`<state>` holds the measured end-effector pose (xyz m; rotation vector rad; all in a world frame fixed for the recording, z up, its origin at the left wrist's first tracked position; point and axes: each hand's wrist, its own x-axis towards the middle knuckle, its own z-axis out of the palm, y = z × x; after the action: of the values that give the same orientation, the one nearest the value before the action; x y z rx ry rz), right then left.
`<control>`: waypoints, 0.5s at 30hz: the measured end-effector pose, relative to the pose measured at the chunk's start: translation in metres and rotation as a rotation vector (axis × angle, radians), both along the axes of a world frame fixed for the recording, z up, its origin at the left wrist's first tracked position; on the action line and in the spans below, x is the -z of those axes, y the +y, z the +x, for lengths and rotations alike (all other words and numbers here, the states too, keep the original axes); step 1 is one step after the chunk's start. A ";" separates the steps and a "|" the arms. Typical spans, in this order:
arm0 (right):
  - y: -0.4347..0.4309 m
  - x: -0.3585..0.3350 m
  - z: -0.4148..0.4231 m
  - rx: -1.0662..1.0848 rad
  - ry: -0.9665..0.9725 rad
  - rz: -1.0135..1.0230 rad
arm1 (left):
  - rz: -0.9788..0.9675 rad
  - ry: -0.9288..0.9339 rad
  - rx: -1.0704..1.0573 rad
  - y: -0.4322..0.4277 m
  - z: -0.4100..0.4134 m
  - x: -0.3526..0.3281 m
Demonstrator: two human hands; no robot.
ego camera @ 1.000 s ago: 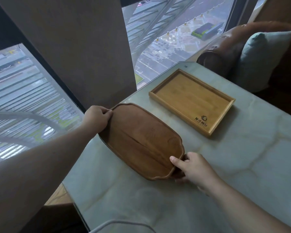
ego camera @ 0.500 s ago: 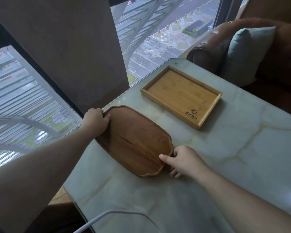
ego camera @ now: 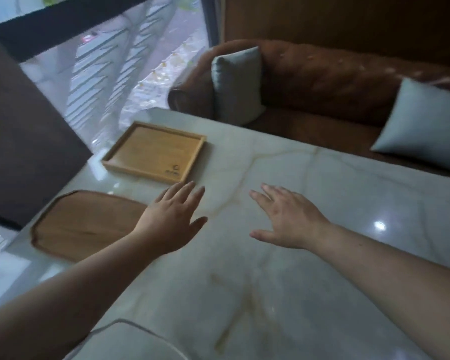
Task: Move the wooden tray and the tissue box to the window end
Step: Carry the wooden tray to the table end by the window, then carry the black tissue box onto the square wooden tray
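Observation:
A dark oval wooden tray (ego camera: 81,226) lies flat on the pale marble table (ego camera: 283,281) at its window end, near the left edge. A lighter rectangular wooden tray (ego camera: 153,152) sits just beyond it, close to the glass. My left hand (ego camera: 172,219) hovers open over the table, its wrist covering the dark tray's right end. My right hand (ego camera: 286,216) is open too, fingers spread above bare marble to the right. Neither hand holds anything. No tissue box is in view.
A brown leather sofa (ego camera: 335,81) with two grey-blue cushions (ego camera: 235,84) runs along the table's far side. A dark pillar (ego camera: 24,131) and the window (ego camera: 130,61) border the left. A white padded edge (ego camera: 130,339) shows at the bottom.
Both hands have let go of the dark tray and moved right over the table, fingers spread. The tray stays flat by the window. My view has swung to the right.

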<state>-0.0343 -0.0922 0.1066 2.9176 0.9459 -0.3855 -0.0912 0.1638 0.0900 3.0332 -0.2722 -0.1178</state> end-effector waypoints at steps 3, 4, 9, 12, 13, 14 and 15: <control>-0.081 -0.015 -0.015 0.124 -0.033 0.009 | 0.017 -0.003 0.151 -0.072 0.011 -0.010; -0.106 -0.020 -0.022 0.172 -0.041 0.014 | 0.018 -0.003 0.198 -0.097 0.014 -0.014; -0.224 -0.027 -0.060 0.397 -0.063 0.047 | 0.063 -0.005 0.409 -0.217 0.025 -0.027; -0.280 -0.022 -0.086 0.514 -0.070 0.055 | 0.087 0.005 0.528 -0.280 0.026 -0.031; -0.297 -0.021 -0.095 0.558 -0.071 0.062 | 0.095 0.006 0.580 -0.302 0.026 -0.031; -0.313 -0.020 -0.105 0.600 -0.072 0.071 | 0.100 0.002 0.630 -0.324 0.025 -0.030; -0.328 -0.018 -0.115 0.643 -0.073 0.079 | 0.107 0.001 0.677 -0.344 0.024 -0.029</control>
<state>-0.1493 -0.4202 0.1250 3.2132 -0.0140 -0.2595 -0.0671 -0.1798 0.1189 2.8944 -1.3108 -0.1819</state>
